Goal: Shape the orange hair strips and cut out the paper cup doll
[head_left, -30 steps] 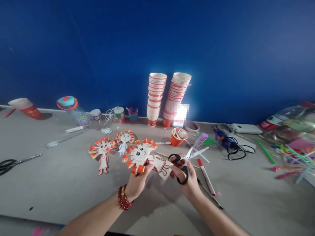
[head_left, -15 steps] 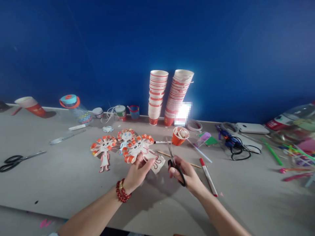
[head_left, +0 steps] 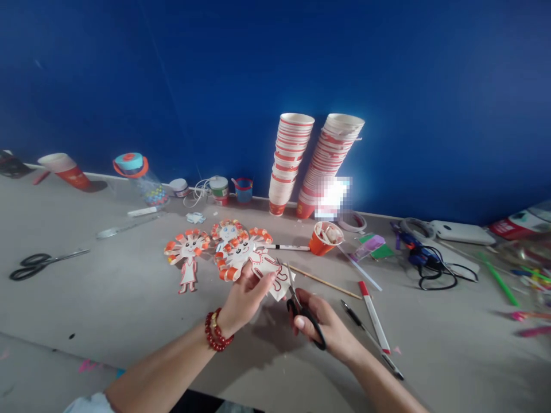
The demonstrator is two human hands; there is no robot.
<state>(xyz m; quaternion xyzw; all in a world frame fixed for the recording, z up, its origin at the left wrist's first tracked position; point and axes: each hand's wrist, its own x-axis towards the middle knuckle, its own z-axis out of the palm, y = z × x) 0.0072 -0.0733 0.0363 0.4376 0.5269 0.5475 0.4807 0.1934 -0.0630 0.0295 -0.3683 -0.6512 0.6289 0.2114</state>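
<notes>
My left hand (head_left: pixel 246 295) pinches a paper doll (head_left: pixel 263 263) with a drawn face, curled orange-and-white hair and a dress outlined in red. Uncut white paper surrounds its drawn legs. My right hand (head_left: pixel 322 321) is closed on black-handled scissors (head_left: pixel 297 298), whose blades lie at the paper's right edge by the legs. I cannot tell whether the blades touch the paper. Left of the held doll, a finished-looking paper doll (head_left: pixel 188 264) lies flat on the table. Another doll with a blue-drawn face (head_left: pixel 228 230) is partly hidden behind the held one.
Two tall stacks of paper cups (head_left: pixel 293 160) lean at the blue wall. An orange cup of scraps (head_left: pixel 325 240) stands beyond my right hand. Nearby lie a red marker (head_left: pixel 374 318), a black pen (head_left: pixel 372 338) and a wooden stick (head_left: pixel 325 281). Other scissors (head_left: pixel 47 264) rest far left.
The scissors have moved left and closer to the doll's legs, with the blades now beside the paper. The view has shifted and tilted, and a black pen shows beside my right forearm.
</notes>
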